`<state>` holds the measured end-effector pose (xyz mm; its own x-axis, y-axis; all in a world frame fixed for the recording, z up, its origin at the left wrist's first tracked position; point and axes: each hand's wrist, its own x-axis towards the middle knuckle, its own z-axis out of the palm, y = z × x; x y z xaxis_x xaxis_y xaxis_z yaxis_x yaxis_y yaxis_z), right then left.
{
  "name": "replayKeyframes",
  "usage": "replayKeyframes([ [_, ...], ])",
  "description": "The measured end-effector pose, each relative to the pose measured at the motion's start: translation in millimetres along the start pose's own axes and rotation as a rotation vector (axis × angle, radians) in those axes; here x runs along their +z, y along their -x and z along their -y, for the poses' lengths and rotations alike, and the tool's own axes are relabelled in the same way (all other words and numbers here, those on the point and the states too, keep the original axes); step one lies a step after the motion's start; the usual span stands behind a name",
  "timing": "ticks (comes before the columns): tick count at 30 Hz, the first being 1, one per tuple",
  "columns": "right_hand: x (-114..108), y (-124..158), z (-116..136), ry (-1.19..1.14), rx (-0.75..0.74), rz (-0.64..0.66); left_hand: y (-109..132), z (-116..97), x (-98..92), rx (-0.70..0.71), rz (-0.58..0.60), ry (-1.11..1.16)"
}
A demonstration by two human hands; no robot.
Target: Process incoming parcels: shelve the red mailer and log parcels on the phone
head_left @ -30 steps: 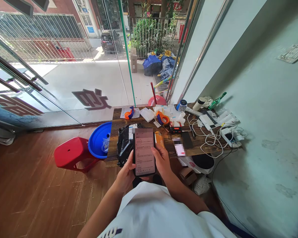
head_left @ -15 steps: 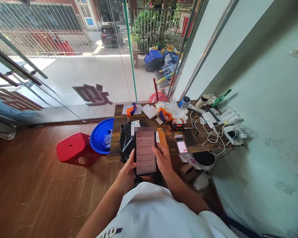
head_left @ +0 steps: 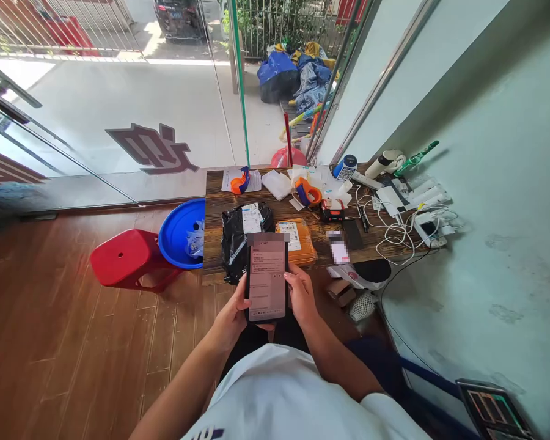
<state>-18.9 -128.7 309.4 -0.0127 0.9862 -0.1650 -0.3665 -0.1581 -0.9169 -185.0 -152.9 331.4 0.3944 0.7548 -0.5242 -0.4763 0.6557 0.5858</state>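
Note:
A dark-framed smartphone (head_left: 267, 281) with rows of text on its lit screen is held upright in front of my body. My left hand (head_left: 233, 313) grips its left edge, thumb on the front. On its right edge my right hand (head_left: 301, 294) is closed, with the thumb at the screen's side. Just beyond the phone, on the wooden table (head_left: 213, 250), lie a black plastic parcel (head_left: 233, 235) with a white label and an orange parcel (head_left: 308, 241), also labelled. The phone covers part of both.
Tape dispensers (head_left: 309, 192), a blue canister (head_left: 346, 167), tangled white cables (head_left: 396, 229) and a second phone (head_left: 338, 249) lie on the table. Left of it stand a blue basin (head_left: 176, 235) and a red stool (head_left: 123, 256). A glass front (head_left: 165, 91) lies beyond, a wall (head_left: 499, 201) at right.
My view has tilted down, so the scene sits higher and more of the orange parcel shows. The text on the phone screen differs. Both hands still hold the phone; the right thumb is nearer its edge.

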Motion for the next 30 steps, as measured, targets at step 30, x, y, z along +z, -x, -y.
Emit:
replayKeyframes([
  [30,-157.4,151.5,-77.8,0.031,0.206,0.213,51.0,259.7,42.6,0.113,-0.182,0.13],
])
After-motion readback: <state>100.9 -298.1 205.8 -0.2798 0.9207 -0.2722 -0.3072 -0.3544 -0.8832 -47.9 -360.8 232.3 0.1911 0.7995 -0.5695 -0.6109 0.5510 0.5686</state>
